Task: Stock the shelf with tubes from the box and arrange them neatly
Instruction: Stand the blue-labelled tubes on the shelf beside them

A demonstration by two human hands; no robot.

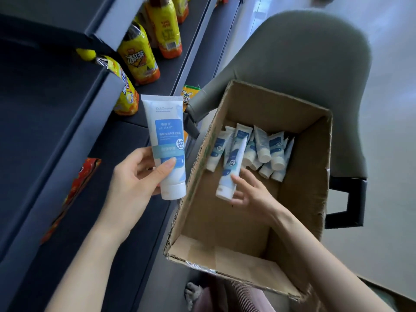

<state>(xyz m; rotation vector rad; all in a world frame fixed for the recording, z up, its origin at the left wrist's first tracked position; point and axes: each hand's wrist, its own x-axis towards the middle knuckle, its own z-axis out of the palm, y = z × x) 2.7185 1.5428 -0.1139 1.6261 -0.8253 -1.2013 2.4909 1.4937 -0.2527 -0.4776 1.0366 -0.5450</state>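
Yellow bottles (139,61), grey chair (299,55)

Left hand (135,179) grips a tube (165,140) (thumb in front); right hand (253,192) pinches second tube (233,163).

Person's wearing dusty-pink ribbed fabric (238,298) over the lap, just peeking in at the bottom edge. Left forearm (90,255) and right forearm (315,251) are showing bare, and left hand (132,176) and right hand (252,194) are going bare too, nails looking plain.

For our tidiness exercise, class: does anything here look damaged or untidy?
The box has a ragged, torn near rim, and the tubes inside lie jumbled in a heap at its far end.
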